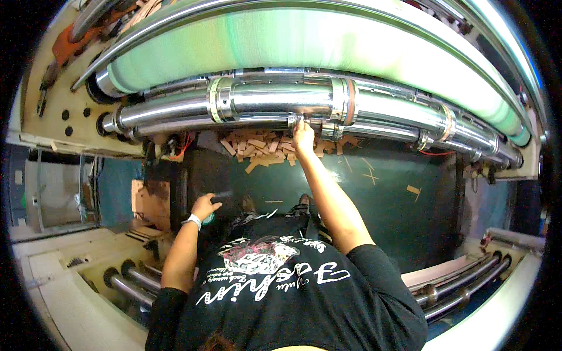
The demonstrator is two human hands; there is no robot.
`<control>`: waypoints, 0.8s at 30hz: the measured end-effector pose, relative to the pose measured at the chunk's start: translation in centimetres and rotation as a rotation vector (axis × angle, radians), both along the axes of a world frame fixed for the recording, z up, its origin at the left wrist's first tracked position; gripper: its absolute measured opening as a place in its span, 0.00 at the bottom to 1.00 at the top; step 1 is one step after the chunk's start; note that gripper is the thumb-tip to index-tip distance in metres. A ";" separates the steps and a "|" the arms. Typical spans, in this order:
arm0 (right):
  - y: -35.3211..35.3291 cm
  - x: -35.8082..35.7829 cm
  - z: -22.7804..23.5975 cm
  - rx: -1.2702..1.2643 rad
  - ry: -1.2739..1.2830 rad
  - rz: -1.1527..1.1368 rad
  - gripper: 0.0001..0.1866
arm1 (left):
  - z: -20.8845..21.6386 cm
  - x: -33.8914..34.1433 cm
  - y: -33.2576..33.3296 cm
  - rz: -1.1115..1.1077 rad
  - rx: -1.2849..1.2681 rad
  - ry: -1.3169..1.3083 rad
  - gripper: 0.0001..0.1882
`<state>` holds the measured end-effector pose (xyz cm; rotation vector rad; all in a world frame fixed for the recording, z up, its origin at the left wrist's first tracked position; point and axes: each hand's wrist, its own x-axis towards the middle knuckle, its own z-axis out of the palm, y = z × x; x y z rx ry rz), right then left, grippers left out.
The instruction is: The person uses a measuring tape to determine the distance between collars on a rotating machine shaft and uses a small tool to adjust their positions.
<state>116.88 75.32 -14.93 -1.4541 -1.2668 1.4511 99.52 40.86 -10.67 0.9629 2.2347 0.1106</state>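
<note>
My right hand (pixel 303 139) reaches forward to the lower shaft of the machine, its fingers closed at a small metal collar (pixel 293 121). The fingertips are partly hidden against the metal. Just above runs a thick polished roller (pixel 281 96) with ring-shaped collars (pixel 221 100) around it. My left hand (pixel 205 207) hangs low at my left side, a white band on its wrist. Its fingers are curled, and a blurred dark strip (pixel 223 194) shows beside them. Something green (pixel 208 219) lies under the hand, too hidden to name.
A wide pale-green roller (pixel 234 47) spans the machine behind the shafts. Loose cardboard scraps (pixel 266 149) are heaped on the dark green floor (pixel 386 199) below. Cream machine frames with metal rollers (pixel 132 286) stand behind me on both sides.
</note>
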 end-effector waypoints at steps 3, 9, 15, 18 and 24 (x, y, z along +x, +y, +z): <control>-1.3 -1.7 -0.5 -0.006 -0.036 -0.081 0.19 | -0.5 -3.9 -3.3 0.058 0.037 -0.016 0.27; -0.4 -4.3 -2.9 0.063 -0.035 -0.285 0.18 | -2.4 -12.0 -8.8 0.013 0.010 0.123 0.28; 2.7 -5.4 -6.1 -0.063 0.119 -0.386 0.15 | -6.6 -18.7 -12.8 -0.009 -0.044 0.100 0.28; 3.2 -6.7 -4.1 -0.331 0.616 -0.486 0.10 | -5.3 -17.6 -10.5 -0.059 -0.153 0.054 0.30; -0.3 -5.1 2.9 -0.517 0.938 -0.399 0.09 | -4.3 -14.6 -8.6 -0.008 -0.067 0.017 0.30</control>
